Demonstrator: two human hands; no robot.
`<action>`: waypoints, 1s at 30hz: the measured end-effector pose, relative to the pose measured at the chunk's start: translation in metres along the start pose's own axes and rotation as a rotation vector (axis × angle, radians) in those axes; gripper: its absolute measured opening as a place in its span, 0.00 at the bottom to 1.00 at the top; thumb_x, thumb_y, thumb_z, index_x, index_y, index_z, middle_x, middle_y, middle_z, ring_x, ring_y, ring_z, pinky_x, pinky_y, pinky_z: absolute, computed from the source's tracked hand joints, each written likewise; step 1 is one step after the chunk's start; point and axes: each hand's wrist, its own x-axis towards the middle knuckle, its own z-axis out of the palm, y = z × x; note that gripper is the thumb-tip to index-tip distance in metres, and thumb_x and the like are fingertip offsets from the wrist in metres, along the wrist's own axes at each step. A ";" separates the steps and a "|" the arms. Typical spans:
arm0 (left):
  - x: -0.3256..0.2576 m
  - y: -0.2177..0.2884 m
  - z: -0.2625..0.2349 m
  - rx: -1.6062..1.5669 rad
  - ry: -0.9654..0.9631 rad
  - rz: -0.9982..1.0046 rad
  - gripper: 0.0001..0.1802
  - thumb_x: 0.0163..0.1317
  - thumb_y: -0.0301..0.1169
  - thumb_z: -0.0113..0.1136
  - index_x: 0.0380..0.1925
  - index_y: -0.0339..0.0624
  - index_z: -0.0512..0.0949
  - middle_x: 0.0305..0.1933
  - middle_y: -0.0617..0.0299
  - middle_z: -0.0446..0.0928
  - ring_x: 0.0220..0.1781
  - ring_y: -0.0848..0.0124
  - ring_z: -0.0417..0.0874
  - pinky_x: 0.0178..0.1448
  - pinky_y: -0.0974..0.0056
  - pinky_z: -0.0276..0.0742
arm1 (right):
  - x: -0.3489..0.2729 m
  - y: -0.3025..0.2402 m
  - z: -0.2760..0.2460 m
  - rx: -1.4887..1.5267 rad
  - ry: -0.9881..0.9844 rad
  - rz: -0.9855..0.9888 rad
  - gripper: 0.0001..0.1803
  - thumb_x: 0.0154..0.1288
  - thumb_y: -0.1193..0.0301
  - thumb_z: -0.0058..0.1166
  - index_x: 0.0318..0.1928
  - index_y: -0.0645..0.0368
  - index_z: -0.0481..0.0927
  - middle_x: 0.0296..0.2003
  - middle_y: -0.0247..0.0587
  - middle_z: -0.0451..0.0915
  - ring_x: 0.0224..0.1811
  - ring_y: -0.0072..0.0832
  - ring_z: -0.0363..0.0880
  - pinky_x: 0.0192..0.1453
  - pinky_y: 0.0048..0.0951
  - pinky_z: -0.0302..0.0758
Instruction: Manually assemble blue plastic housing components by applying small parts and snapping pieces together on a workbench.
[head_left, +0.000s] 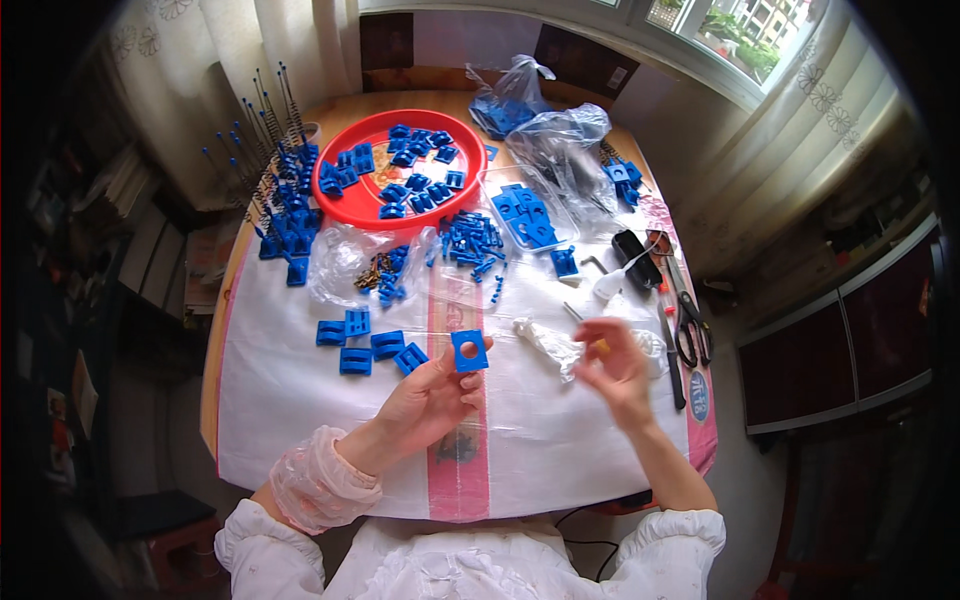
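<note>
My left hand point(432, 398) holds up a small blue square plastic block with a round hole point(469, 351) between thumb and fingers, above the white sheet on the table point(300, 400). My right hand point(617, 366) hovers to its right with the fingers curled around a small yellowish piece point(602, 347); what that piece is cannot be made out. A crumpled clear plastic bag point(548, 343) lies just left of the right hand. Several blue slotted blocks point(362, 344) lie left of the held block.
A red round tray point(352, 202) with several blue parts stands at the back. Blue parts on metal rods point(285, 195) stand at the left. Clear bags of parts point(560, 150), loose blue pins point(473, 243), scissors point(688, 318), a screwdriver point(668, 340) and a black box point(636, 259) lie right.
</note>
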 end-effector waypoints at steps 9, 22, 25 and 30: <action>-0.008 0.003 -0.001 0.015 -0.158 -0.006 0.22 0.75 0.46 0.47 0.61 0.47 0.68 0.44 0.69 0.73 0.47 0.75 0.72 0.58 0.61 0.68 | 0.013 0.011 0.101 0.610 -0.266 0.265 0.43 0.51 0.80 0.70 0.67 0.51 0.62 0.57 0.34 0.70 0.55 0.24 0.72 0.55 0.30 0.73; -0.016 0.017 0.018 0.070 -0.083 0.046 0.19 0.76 0.47 0.42 0.57 0.51 0.72 0.48 0.66 0.75 0.54 0.73 0.74 0.64 0.54 0.64 | 0.025 0.004 0.125 0.758 -0.174 0.342 0.36 0.55 0.79 0.69 0.63 0.51 0.68 0.52 0.31 0.74 0.56 0.24 0.75 0.60 0.31 0.73; -0.016 0.018 0.019 0.076 -0.092 0.058 0.19 0.76 0.47 0.43 0.57 0.53 0.72 0.52 0.68 0.75 0.57 0.73 0.74 0.66 0.53 0.63 | 0.028 0.003 0.127 0.762 -0.173 0.339 0.36 0.55 0.79 0.69 0.63 0.50 0.69 0.52 0.30 0.74 0.57 0.25 0.75 0.61 0.33 0.74; -0.015 0.020 0.019 0.082 -0.105 0.068 0.18 0.76 0.47 0.43 0.58 0.55 0.73 0.57 0.70 0.74 0.61 0.73 0.72 0.67 0.52 0.62 | 0.033 -0.002 0.129 0.778 -0.179 0.348 0.35 0.55 0.78 0.70 0.62 0.50 0.70 0.51 0.29 0.75 0.56 0.24 0.75 0.61 0.32 0.74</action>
